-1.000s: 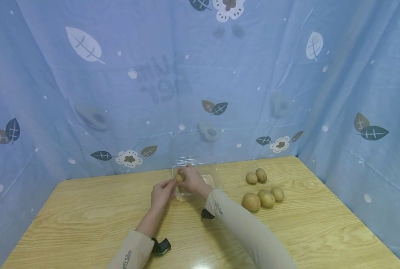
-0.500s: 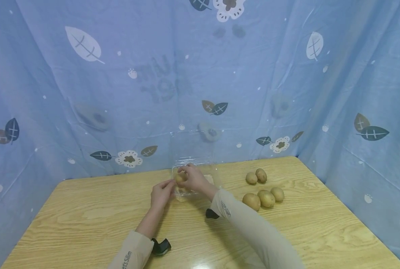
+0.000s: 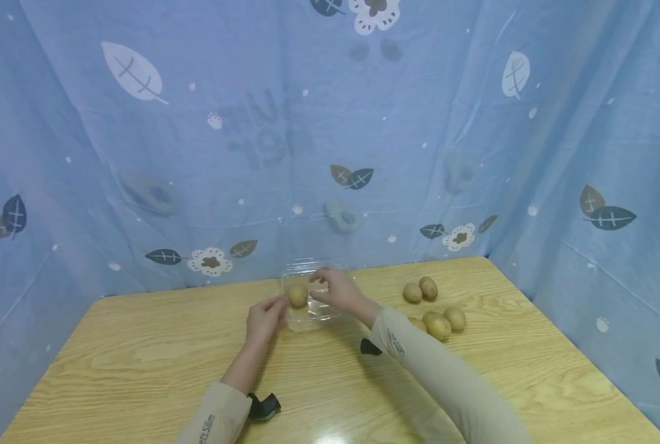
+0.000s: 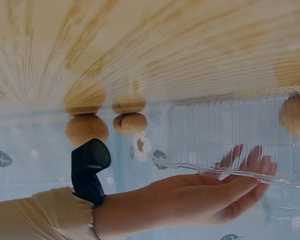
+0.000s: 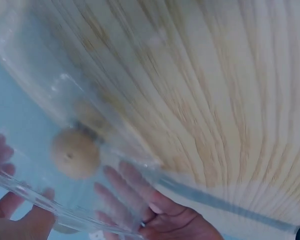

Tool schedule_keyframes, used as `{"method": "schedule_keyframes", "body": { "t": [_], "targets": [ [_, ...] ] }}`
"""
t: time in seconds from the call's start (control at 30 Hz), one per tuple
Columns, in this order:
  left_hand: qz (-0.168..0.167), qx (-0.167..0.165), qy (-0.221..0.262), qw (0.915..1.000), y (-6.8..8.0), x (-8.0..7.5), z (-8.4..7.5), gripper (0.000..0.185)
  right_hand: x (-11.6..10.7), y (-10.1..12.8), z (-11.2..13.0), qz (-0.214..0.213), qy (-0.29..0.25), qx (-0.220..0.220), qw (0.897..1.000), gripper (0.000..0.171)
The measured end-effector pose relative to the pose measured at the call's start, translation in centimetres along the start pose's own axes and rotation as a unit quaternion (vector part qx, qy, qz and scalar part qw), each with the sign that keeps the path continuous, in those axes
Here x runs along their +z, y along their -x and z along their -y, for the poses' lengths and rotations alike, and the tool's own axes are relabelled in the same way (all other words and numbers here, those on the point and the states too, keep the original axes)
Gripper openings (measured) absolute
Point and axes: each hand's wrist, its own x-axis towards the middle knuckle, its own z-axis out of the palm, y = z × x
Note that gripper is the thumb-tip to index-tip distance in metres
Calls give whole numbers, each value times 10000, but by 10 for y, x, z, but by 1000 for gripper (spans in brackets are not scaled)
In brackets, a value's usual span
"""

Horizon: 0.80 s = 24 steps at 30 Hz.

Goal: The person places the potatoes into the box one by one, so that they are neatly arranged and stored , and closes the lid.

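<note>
Little can be read. The left sleeve [image 3: 210, 425] bears small dark lettering near the cuff — it looks like "netsSlim", though the first letters are unclear. The right sleeve [image 3: 395, 345] carries similar dark print, too small and foreshortened to make out. On the blue curtain [image 3: 263, 132] faint mirrored characters show through — possibly "19", otherwise illegible.

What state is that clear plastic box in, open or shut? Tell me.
Open: the clear box has its lid raised upright against the curtain, and one potato sits inside.
</note>
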Motion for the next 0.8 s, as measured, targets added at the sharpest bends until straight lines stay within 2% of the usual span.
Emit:
{"method": "schedule_keyframes", "body": {
  "t": [0.23, 0.67, 0.8],
  "targets": [
    [61, -54, 44, 10000, -2, 0, 1, 38, -16, 12, -11, -170, -2, -30, 9999, 24],
    [212, -139, 239, 9994, 0, -2, 0, 41, -48, 38, -40, -511, -8, 274, 9983, 25],
    [250, -139, 243, 9993, -1, -3, 2, 42, -55, 45, -50, -586, 133, 419, 9973, 26]
  ]
}}
